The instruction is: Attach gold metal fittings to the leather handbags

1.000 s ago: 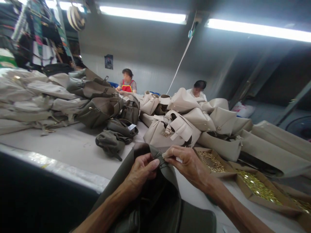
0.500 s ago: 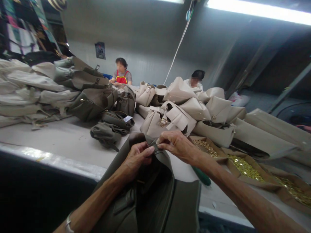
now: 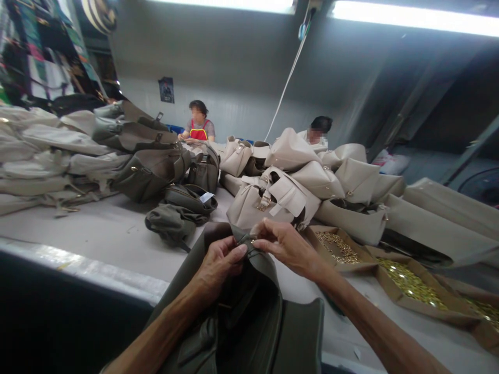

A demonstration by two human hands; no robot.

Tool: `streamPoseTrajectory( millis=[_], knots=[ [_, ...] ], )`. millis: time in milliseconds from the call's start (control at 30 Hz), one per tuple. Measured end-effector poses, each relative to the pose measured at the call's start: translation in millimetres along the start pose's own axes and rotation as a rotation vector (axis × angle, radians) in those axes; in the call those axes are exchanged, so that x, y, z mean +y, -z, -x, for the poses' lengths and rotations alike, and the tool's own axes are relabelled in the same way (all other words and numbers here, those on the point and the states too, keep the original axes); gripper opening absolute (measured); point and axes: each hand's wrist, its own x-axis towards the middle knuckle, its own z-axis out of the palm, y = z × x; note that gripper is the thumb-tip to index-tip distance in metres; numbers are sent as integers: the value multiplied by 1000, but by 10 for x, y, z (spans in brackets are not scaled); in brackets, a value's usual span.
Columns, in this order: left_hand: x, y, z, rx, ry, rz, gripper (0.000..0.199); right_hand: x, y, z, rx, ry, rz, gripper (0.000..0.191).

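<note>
"Bag (image 3: 241,317), dark olive, low and central on my feed, lying between the forearms at the table's (image 3: 109,223) near edge."

"Which way does it point?"

"Its long axis runs from the bottom of my view up and away, leaning a little right. The mouth gapes up towards my camera, and the far end of the rim (image 3: 270,266) points out over the table. My view cuts off the lower end."

"And the hands?"

"I see the left hand (image 3: 216,265) gripping the rim, thumb on top, fingers curled. Just beside it, the right hand (image 3: 286,246) pinches the rim between thumb and forefinger. There's a gold glint (image 3: 253,241) at those fingertips; whether it's held or fixed on, I can't tell."

"Beyond them?"

"To my right, trays (image 3: 362,267) of gold fittings (image 3: 413,283). To the left, a limp dark pouch (image 3: 169,223), with dark bags (image 3: 152,174) behind it. Pale bags (image 3: 265,205) are heaped centre and right. Farther off sits a person in a red apron (image 3: 198,133), with another person (image 3: 319,130) partly hidden by the heap. Behind both I get a grey wall (image 3: 234,67)."
</note>
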Motion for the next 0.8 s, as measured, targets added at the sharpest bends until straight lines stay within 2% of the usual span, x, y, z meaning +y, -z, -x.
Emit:
streamPoseTrajectory(
  millis=[67,167,333,400,467,533,600,667,700,800],
  knots=[
    [-1,0,3,-12,-8,7,30,-31,38,-12,-15,87,58,5],
    [-3,-7,9,-3,-15,15,31,-57,63,-26,-31,146,87,13],
    [0,-34,15,14,-5,26,37,-78,-24,15,20,-8,135,19],
    [5,-45,20,14,-1,5,40,-128,-29,29,12,-37,260,19],
    [14,-51,29,-9,-8,-27,40,-190,14,27,-67,-28,439,15],
    [26,-49,45,-39,-20,-79,40,-240,88,16,-191,48,604,10],
    [36,-47,66,-62,-28,-136,40,-265,156,8,-278,188,707,6],
    [42,-52,90,-62,-34,-179,41,-269,180,9,-312,304,752,8],
    [43,-58,101,-51,-34,-193,41,-269,169,14,-312,314,765,10],
    [38,-92,128,-3,-38,-211,41,-273,71,46,-277,144,810,20]
  ],
)
